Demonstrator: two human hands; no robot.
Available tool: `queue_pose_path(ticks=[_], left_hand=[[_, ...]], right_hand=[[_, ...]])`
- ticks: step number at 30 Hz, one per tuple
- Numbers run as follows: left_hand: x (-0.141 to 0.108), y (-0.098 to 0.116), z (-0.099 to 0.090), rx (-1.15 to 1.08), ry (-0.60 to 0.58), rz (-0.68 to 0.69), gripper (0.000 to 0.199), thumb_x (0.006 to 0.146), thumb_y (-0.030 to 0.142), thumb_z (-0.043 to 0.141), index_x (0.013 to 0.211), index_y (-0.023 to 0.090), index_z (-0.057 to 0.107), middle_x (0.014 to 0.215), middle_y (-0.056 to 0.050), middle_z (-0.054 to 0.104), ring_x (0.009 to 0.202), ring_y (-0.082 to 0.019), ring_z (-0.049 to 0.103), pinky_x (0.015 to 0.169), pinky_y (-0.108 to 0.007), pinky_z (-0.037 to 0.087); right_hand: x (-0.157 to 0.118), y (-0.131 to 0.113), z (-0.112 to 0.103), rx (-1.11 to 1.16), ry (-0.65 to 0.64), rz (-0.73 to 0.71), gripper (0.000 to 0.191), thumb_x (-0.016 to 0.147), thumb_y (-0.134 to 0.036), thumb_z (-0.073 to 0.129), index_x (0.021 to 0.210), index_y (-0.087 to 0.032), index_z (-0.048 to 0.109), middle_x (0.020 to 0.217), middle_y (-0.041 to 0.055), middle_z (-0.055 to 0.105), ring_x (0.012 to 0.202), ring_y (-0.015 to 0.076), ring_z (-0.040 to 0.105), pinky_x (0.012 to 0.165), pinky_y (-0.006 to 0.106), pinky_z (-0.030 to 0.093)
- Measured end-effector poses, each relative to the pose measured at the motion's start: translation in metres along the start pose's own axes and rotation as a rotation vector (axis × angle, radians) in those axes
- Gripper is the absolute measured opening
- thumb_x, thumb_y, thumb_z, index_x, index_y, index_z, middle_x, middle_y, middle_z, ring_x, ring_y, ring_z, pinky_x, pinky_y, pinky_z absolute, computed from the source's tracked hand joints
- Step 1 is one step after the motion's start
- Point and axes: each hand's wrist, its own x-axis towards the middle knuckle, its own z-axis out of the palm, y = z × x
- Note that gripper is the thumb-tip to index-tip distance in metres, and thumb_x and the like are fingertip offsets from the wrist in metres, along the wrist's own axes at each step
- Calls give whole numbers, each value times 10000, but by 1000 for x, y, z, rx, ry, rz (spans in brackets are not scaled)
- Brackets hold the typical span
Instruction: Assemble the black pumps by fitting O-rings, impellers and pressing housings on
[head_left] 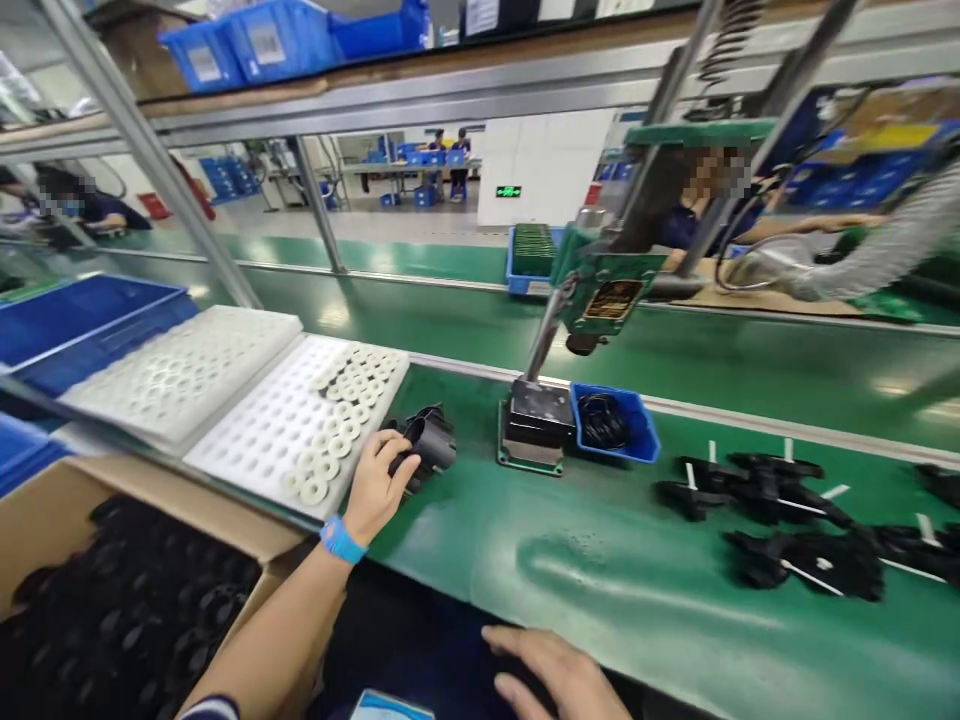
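Note:
My left hand (382,480), with a blue band at the wrist, has its fingers closed on a black hollow plastic part (436,440) at the table's left side. More dark plastic shows beneath that hand, partly hidden by it. Just left of it, a white foam tray (259,425) carries several pale rings (349,412) in its right portion. Low in the view, my right hand (562,675) hovers near the front edge of the green table (517,540), fingers apart and nothing in them.
A green bench press (600,300) stands on a black base (536,420). Beside it sits a blue bin (637,430) of small black pieces. Black assemblies with white strips (810,565) lie right. A carton (247,520) of black parts is lower left; people work beyond.

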Motion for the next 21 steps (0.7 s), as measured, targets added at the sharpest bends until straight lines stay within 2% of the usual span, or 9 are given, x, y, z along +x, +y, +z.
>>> queue_pose_path(ticks=[3, 5, 8, 12, 15, 19, 21], left_hand=[[0, 6, 5, -254, 41, -142, 388, 917, 563, 604, 1106, 228, 662, 1199, -70, 668, 1206, -264, 581, 1087, -387, 465], [-2, 11, 13, -445, 17, -253, 457, 970, 592, 491, 1177, 210, 632, 1177, -84, 700, 1125, -250, 651, 984, -377, 545], [-7, 17, 22, -690, -53, -428, 513, 961, 600, 509, 1187, 156, 635, 1162, -119, 723, 1057, -268, 702, 904, -407, 592], [-23, 19, 32, -910, -116, -614, 481, 949, 544, 580, 1157, 117, 661, 1094, -133, 751, 1008, -273, 728, 896, -414, 597], [-44, 19, 49, -1005, -113, -686, 427, 972, 495, 570, 1188, 137, 657, 1036, -102, 769, 951, -234, 742, 892, -355, 594], [-67, 22, 72, -1076, 37, -795, 358, 991, 382, 570, 1273, 169, 627, 1020, -86, 777, 889, -210, 755, 834, -315, 608], [-70, 24, 77, -1052, 29, -841, 334, 1002, 348, 555, 1283, 178, 616, 1010, -78, 777, 857, -199, 758, 755, -290, 616]], right_hand=[[29, -5, -20, -103, 268, -124, 392, 981, -366, 524, 1366, -316, 574, 1137, 29, 694, 1020, 132, 693, 904, 214, 593], [54, -6, -31, -193, 426, -175, 436, 972, -380, 537, 1397, -283, 549, 1217, 63, 659, 1111, 164, 663, 977, 289, 584], [90, -7, -42, -294, 545, -209, 544, 950, -458, 571, 1452, -266, 491, 1422, 111, 510, 1293, 227, 554, 1058, 412, 546], [119, -9, -42, -356, 482, -262, 798, 852, -577, 673, 1536, -295, 372, 1594, 115, 255, 1434, 294, 391, 1104, 495, 500], [118, -15, -36, -397, 333, -158, 970, 764, -644, 731, 1570, -305, 311, 1642, 112, 107, 1451, 345, 334, 1102, 531, 486], [105, -18, -37, -474, 170, 30, 996, 745, -666, 733, 1575, -344, 284, 1655, 84, 74, 1353, 343, 427, 963, 495, 562], [99, -15, -44, -510, 139, 41, 950, 752, -671, 723, 1557, -391, 302, 1657, 51, 94, 1249, 305, 511, 907, 469, 580]])
